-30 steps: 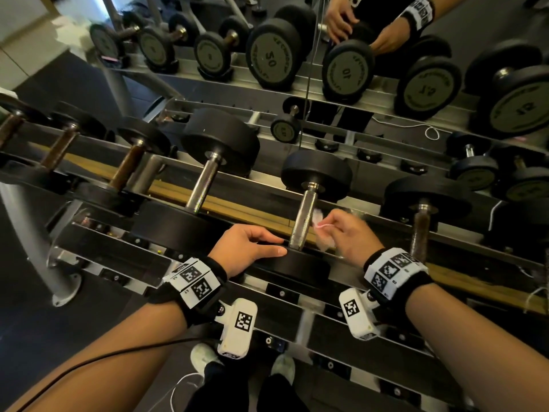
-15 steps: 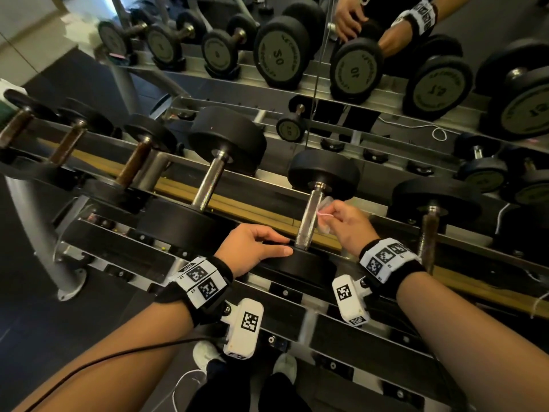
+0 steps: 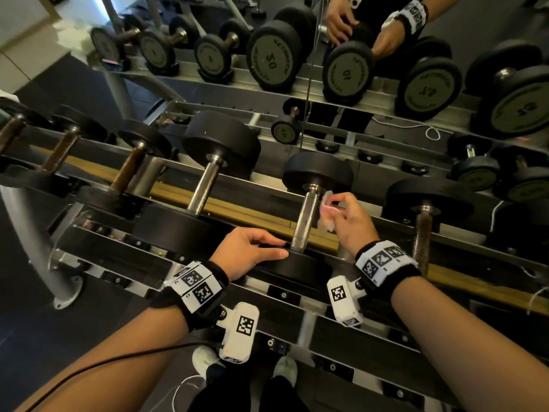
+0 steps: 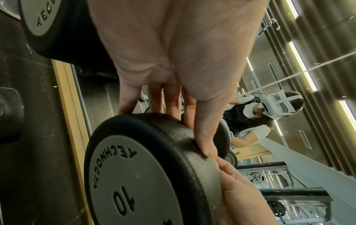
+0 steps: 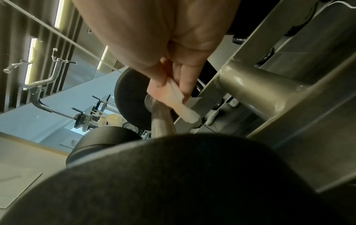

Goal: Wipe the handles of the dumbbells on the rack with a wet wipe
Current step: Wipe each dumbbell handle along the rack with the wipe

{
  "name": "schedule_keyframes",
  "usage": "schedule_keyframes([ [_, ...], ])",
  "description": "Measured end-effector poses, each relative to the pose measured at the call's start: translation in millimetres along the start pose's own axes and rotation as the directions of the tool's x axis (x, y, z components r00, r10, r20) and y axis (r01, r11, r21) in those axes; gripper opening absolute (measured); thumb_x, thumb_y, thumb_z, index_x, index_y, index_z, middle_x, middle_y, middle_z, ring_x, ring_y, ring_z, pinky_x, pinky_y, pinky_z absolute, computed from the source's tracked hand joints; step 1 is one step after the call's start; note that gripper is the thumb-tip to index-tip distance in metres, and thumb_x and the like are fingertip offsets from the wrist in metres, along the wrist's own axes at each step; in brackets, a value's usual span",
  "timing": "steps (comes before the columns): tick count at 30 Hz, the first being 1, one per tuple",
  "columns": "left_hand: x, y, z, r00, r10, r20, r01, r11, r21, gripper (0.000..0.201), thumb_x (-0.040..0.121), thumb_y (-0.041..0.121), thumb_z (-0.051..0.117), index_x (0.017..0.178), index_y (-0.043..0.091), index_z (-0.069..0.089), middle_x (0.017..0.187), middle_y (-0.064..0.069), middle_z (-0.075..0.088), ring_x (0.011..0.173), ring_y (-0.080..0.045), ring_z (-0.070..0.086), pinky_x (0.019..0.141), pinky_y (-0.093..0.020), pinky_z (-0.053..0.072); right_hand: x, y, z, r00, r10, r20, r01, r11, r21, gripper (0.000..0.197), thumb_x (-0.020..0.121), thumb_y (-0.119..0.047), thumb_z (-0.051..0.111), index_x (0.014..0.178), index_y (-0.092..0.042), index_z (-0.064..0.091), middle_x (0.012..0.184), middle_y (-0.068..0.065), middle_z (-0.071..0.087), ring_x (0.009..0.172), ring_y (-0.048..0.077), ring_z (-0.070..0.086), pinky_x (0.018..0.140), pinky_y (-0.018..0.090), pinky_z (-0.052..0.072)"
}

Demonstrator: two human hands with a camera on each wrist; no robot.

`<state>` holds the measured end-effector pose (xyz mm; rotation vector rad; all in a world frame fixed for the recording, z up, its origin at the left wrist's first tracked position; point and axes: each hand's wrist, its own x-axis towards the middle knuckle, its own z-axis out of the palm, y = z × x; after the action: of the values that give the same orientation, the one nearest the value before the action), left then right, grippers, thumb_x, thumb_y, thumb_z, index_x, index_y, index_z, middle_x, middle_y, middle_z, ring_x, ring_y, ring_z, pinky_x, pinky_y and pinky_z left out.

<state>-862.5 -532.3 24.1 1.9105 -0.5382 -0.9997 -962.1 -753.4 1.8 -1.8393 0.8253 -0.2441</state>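
Dumbbells are lying in a row across the rack (image 3: 225, 214), and you are working at the one marked 10 (image 4: 134, 179); your left hand (image 3: 246, 252) is resting on the rim of its near weight head (image 3: 300, 264), thumb along the rim's top edge and fingers curled over the far side, as the left wrist view is showing; your right hand (image 3: 346, 217) is pinching the wet wipe (image 3: 328, 203) between thumb and fingers and holding it against the right side of the steel handle (image 3: 304, 221), up near the collar under the far weight head (image 3: 318, 173); in the right wrist view the wet wipe (image 5: 179, 103) is lying against the handle (image 5: 161, 120) with a loose corner hanging off below your fingers.

Open room is lying on both sides of that handle; the neighbouring dumbbell on the left (image 3: 205, 188) is sitting well apart, and the one on the right, with the darker handle (image 3: 421, 233), is standing just beyond your right wrist; a wood-coloured rail (image 3: 246, 215) is running under the handles between the near and far heads; the near head is filling the lower part of the right wrist view, so the handle's lower end is hidden there; a mirror (image 3: 386, 69) behind the rack is reflecting more dumbbells and both of your hands.
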Motion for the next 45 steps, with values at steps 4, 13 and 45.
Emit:
schedule_keyframes([
  [4,1,0,0,1.000,0.001,-0.001,-0.001,1.000,-0.014,0.023,0.074,0.035,0.083,0.096,0.037,0.078,0.105,0.014,0.075,0.113,-0.008,0.064,0.110,-0.046,0.043,-1,7,13,0.994,-0.027,0.105,0.026,1.000,0.007,0.028,0.102,-0.031,0.049,0.127,-0.035,0.060,0.099,-0.025,0.060,0.095,-0.007,0.056,0.078,0.012,0.039],
  [13,1,-1,-1,1.000,-0.001,-0.007,0.001,1.000,-0.002,0.023,0.075,0.035,0.083,0.096,0.038,0.077,0.104,0.017,0.074,0.111,-0.003,0.063,0.110,-0.043,0.043,-39,11,5,0.907,0.052,0.417,-0.106,0.989,0.106,0.023,0.095,-0.017,0.059,0.109,-0.028,0.074,0.118,-0.003,0.070,0.110,0.006,0.065,0.101,0.027,0.048],
  [45,-1,4,-1,1.000,-0.009,0.016,0.010,1.000,-0.029,0.025,0.075,0.029,0.083,0.100,0.029,0.078,0.102,0.011,0.076,0.105,-0.007,0.068,0.105,-0.041,0.049,5,-12,11,0.971,0.202,0.128,-0.238,0.871,0.430,0.027,0.099,-0.012,0.056,0.122,-0.002,0.065,0.118,0.015,0.066,0.098,0.017,0.067,0.084,0.023,0.057],
])
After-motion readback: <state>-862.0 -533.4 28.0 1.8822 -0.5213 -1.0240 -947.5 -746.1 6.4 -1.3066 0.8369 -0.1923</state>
